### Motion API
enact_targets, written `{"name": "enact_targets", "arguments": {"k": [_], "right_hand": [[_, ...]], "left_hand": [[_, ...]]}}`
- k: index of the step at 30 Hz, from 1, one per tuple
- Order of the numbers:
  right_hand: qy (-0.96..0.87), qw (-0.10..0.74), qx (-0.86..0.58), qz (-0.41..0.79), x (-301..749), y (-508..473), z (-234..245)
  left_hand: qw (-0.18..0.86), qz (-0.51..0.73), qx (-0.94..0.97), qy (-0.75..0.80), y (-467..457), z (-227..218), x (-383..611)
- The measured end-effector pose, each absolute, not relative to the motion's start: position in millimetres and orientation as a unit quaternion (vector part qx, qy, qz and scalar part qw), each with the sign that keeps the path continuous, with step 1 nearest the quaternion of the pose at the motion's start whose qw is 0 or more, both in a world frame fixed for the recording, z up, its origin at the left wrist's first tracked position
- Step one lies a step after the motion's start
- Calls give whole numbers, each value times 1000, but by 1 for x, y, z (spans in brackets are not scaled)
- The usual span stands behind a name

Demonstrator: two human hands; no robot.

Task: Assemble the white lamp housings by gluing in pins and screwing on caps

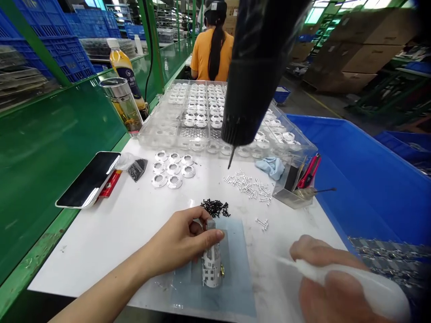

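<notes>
My left hand (pixel 188 240) grips the upper end of a small cylindrical white-and-clear part (pixel 211 267), with thumb and fingers closed around it. A brass-coloured bit (pixel 222 270) sticks out on its right side. Beneath it lies a translucent blue mat (pixel 235 291). Off to the right, my right hand (pixel 330 278) is wrapped round a white squeeze bottle (pixel 357 285), blurred by motion, its thin nozzle pointing left toward the part. Just beyond my left fingers is a heap of small black screws (pixel 215 207).
A dark electric screwdriver (pixel 249 89) hangs over the table, bit downward. Several white rings (pixel 173 168), loose silvery pins (pixel 247 185), a phone (pixel 88 179) and a tool box (pixel 292 197) lie around. Behind stands a clear compartment tray (pixel 158 141); a blue bin (pixel 336 179) is at right. A person sits ahead.
</notes>
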State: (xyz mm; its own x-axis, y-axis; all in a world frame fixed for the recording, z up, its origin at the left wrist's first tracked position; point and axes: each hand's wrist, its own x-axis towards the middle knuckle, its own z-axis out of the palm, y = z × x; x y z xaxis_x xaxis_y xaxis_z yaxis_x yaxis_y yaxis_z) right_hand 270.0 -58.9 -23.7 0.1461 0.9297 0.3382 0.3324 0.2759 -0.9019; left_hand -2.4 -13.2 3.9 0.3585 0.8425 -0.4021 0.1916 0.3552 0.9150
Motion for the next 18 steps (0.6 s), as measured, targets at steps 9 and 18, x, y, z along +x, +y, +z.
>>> {"name": "enact_targets", "arguments": {"k": [9,18], "right_hand": [[-725,526,-408,178,210,-48,11],[-759,524,-376,87,203,-40,13]], "left_hand": [[591,270,506,568,-12,-1,6],[588,271,501,574,-13,-2,6]]}}
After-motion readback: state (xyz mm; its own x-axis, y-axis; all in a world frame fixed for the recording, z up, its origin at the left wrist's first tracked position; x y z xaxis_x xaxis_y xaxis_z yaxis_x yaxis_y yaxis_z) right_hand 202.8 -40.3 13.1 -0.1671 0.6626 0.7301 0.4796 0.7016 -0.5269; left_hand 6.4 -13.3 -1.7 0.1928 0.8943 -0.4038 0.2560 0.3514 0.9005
